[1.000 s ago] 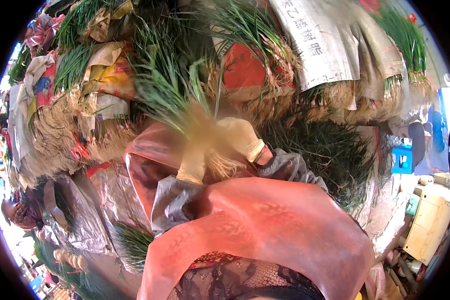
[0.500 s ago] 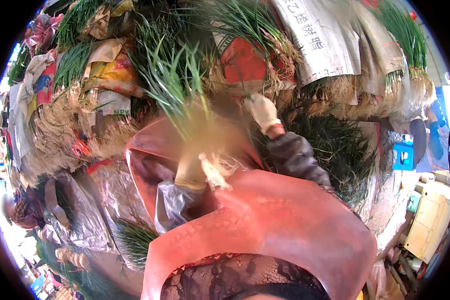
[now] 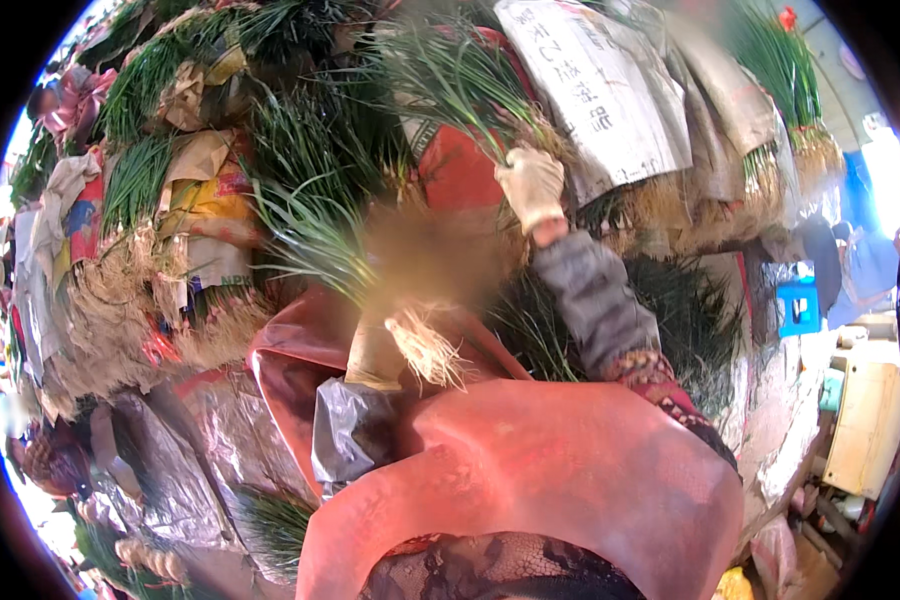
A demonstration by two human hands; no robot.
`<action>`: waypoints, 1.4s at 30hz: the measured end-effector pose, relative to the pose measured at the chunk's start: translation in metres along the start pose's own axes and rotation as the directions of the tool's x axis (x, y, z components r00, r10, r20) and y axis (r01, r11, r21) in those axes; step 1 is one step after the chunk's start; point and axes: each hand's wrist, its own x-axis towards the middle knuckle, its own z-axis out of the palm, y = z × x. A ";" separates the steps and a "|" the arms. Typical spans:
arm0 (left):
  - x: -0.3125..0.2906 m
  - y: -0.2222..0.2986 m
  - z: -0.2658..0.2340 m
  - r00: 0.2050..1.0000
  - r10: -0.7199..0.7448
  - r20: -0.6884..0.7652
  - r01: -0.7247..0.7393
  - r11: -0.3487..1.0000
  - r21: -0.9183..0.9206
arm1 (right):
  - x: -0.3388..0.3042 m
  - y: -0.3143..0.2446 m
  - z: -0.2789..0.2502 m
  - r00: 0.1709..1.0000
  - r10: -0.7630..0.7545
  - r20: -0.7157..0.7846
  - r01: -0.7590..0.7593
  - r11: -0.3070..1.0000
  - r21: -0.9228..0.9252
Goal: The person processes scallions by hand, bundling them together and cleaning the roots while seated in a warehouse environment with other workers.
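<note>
My left hand (image 3: 375, 352), in a pale glove with a grey plastic sleeve, is closed around a bunch of scallions (image 3: 322, 243) over my lap. The leaves point up and left, and pale roots (image 3: 428, 348) hang out on the right; a blurry smudge hides the fingers and the middle of the bunch. Farther off, my right hand (image 3: 532, 186), also gloved, is closed at the edge of the pile, on scallion stalks beside a red sack (image 3: 462, 168). A loose bundle of scallions (image 3: 460, 85) lies just above that hand, its roots to the right.
A reddish waterproof apron (image 3: 530, 450) covers my lap. Stacked scallions (image 3: 120, 290), roots outward, rise in front under sacks, including a white printed sack (image 3: 600, 100). Dark green leaves (image 3: 685, 310) lie right of me. A blue stool (image 3: 798, 307) and a cream box (image 3: 865, 425) stand farther right.
My right hand has reached up and slightly right to the stalks at the pile. The bunch in my left hand has tilted left, with its roots now spread more openly.
</note>
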 end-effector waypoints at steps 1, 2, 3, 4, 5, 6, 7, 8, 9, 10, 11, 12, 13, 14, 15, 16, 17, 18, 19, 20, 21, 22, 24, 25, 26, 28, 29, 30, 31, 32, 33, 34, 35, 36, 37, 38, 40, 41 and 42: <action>0.005 -0.003 -0.006 0.998 -0.030 -0.047 0.029 1.000 -0.004 | -0.013 -0.015 -0.012 1.000 0.008 0.019 -0.008 1.000 -0.003; 0.015 -0.005 -0.010 0.994 -0.058 -0.093 0.058 0.998 -0.010 | -0.025 -0.032 -0.023 0.999 0.014 0.038 -0.013 1.000 -0.006; 0.015 -0.007 0.027 0.999 -0.018 -0.036 0.024 0.985 0.173 | -0.041 -0.047 -0.035 0.998 -0.068 -0.012 0.069 0.993 0.098; 0.027 -0.009 0.012 0.979 -0.194 -0.055 0.200 0.969 0.148 | -0.057 -0.064 -0.046 0.987 -0.143 -0.074 0.156 0.967 0.202; 0.061 -0.028 -0.042 0.974 -0.223 0.026 0.222 0.975 0.033 | -0.072 -0.075 -0.049 0.980 -0.195 -0.043 0.198 0.918 0.345; 0.066 -0.035 -0.031 0.961 -0.276 0.019 0.276 0.961 0.024 | -0.085 -0.068 -0.046 0.990 -0.123 0.068 0.079 0.885 0.459; 0.053 -0.027 -0.018 0.961 -0.277 -0.015 0.277 0.961 0.016 | -0.086 -0.076 -0.047 0.986 0.010 0.166 -0.101 0.827 0.553; 0.046 -0.025 -0.007 0.955 -0.294 -0.032 0.294 0.956 0.001 | -0.084 -0.074 -0.041 0.952 0.139 0.271 -0.280 0.751 0.598; 0.054 -0.035 -0.007 0.942 -0.334 0.007 0.334 0.943 0.003 | -0.090 -0.043 -0.004 0.863 0.163 0.477 -0.500 0.396 0.770; 0.037 -0.024 -0.009 0.953 -0.304 -0.002 0.304 0.953 -0.001 | -0.080 -0.064 -0.016 0.741 -0.035 0.671 -0.659 0.153 0.736; 0.039 -0.025 -0.016 0.947 -0.320 0.000 0.320 0.946 0.046 | -0.074 -0.069 -0.024 0.562 -0.187 0.806 -0.821 -0.008 0.571; 0.037 -0.028 -0.024 0.955 -0.295 -0.041 0.298 0.952 0.077 | -0.070 -0.079 -0.029 0.412 -0.246 0.878 -0.900 0.045 0.434; 0.038 -0.032 -0.022 0.965 -0.258 -0.055 0.261 0.963 0.068 | -0.075 -0.073 -0.013 0.574 -0.247 0.781 -0.768 0.168 0.617; 0.039 -0.034 -0.021 0.974 -0.218 -0.069 0.222 0.973 0.061 | -0.081 -0.067 0.004 0.720 -0.237 0.652 -0.578 0.315 0.753; 0.029 -0.027 -0.022 0.979 -0.148 -0.137 0.163 0.981 0.103 | -0.083 -0.078 0.018 0.824 -0.263 0.501 -0.363 0.433 0.825; 0.027 -0.028 -0.026 0.976 -0.107 -0.189 0.135 0.981 0.143 | -0.086 -0.083 0.017 0.882 -0.233 0.409 -0.161 0.667 0.727; 0.027 -0.025 -0.031 0.974 -0.140 -0.176 0.164 0.978 0.130 | -0.088 -0.088 0.017 0.929 -0.200 0.310 0.010 0.853 0.522; 0.026 -0.022 -0.036 0.971 -0.174 -0.161 0.194 0.974 0.118 | -0.089 -0.092 0.020 0.945 -0.198 0.262 0.043 0.866 0.499; 0.025 -0.019 -0.034 0.973 -0.188 -0.135 0.209 0.964 0.165 | -0.092 -0.091 0.022 0.959 -0.188 0.214 0.070 0.882 0.466; 0.026 -0.020 -0.031 0.984 -0.131 -0.123 0.147 0.981 0.128 | -0.095 -0.091 0.024 0.970 -0.180 0.164 0.094 0.898 0.430; 0.028 -0.022 -0.027 0.991 -0.074 -0.113 0.085 0.992 0.091 | -0.096 -0.092 0.032 0.979 -0.149 0.140 0.076 0.902 0.425; 0.032 -0.023 -0.033 0.994 -0.031 -0.100 0.039 0.996 0.075 | -0.097 -0.096 0.037 0.986 -0.123 0.116 0.063 0.904 0.423; 0.036 -0.021 -0.044 0.994 -0.035 -0.104 0.040 0.998 0.044 | -0.100 -0.103 0.044 0.991 -0.051 0.125 -0.006 0.906 0.424; 0.034 -0.019 -0.041 0.996 -0.075 -0.044 0.079 0.993 0.088 | -0.100 -0.101 0.053 0.930 0.039 0.364 -0.288 0.694 0.660; 0.028 -0.015 -0.029 0.993 -0.120 0.014 0.117 0.984 0.133 | -0.100 -0.097 0.061 0.805 0.131 0.578 -0.578 0.389 0.717; 0.010 -0.018 0.000 0.995 -0.030 0.096 -0.006 0.937 0.349 | -0.098 -0.057 0.085 0.980 0.020 0.199 -0.135 0.796 0.590; 0.007 -0.024 -0.005 0.994 -0.105 0.043 0.106 0.994 -0.008 | -0.097 -0.027 0.102 0.996 -0.040 0.080 0.004 0.915 0.404; 0.007 -0.024 -0.012 0.990 -0.084 0.114 0.072 0.992 0.104 | -0.106 0.009 0.122 0.913 0.309 0.268 -0.406 0.762 0.504; 0.003 -0.023 -0.022 0.999 0.002 0.032 -0.008 0.982 0.191 | -0.110 0.014 0.095 0.946 0.084 0.313 -0.129 0.984 0.124; 0.003 -0.021 -0.025 0.996 0.085 -0.026 -0.074 0.957 0.281 | -0.115 0.013 0.066 0.789 -0.009 0.615 0.079 0.993 -0.086; 0.006 -0.017 -0.020 0.999 -0.043 -0.017 0.045 0.976 0.213 | -0.149 0.061 0.078 0.621 -0.253 0.741 0.374 0.927 0.003; 0.004 -0.011 -0.022 0.988 -0.152 -0.026 0.154 0.978 0.137 | -0.167 0.066 0.054 0.156 -0.238 0.959 0.303 0.935 0.183; -0.001 -0.010 -0.010 0.981 -0.113 -0.160 0.129 0.987 0.095 | -0.157 0.039 0.014 0.025 -0.065 0.998 0.211 0.976 0.058; 0.005 -0.014 -0.038 0.995 -0.002 -0.099 0.015 0.991 0.129 | -0.145 0.007 -0.026 -0.101 0.105 0.989 0.171 0.982 -0.087; 0.004 -0.014 -0.032 0.998 -0.025 -0.063 0.028 0.998 0.051 | -0.141 0.007 -0.032 0.061 0.102 0.993 0.187 0.976 -0.112; 0.001 -0.011 -0.020 0.998 -0.052 -0.023 0.051 0.998 -0.025 | -0.139 0.009 -0.035 0.223 0.100 0.970 0.194 0.970 -0.145; -0.005 0.000 0.004 1.000 0.013 -0.006 -0.014 0.991 -0.136 | -0.117 0.019 -0.028 0.883 -0.017 0.469 0.066 0.994 -0.088; -0.004 0.006 0.018 1.000 0.028 -0.006 -0.028 0.995 -0.098 | -0.098 0.019 -0.020 0.966 -0.025 0.256 0.063 0.988 -0.144; -0.005 0.013 0.034 0.999 0.045 -0.007 -0.046 0.997 -0.058 | -0.078 0.017 -0.012 0.998 -0.046 0.031 0.051 0.980 -0.195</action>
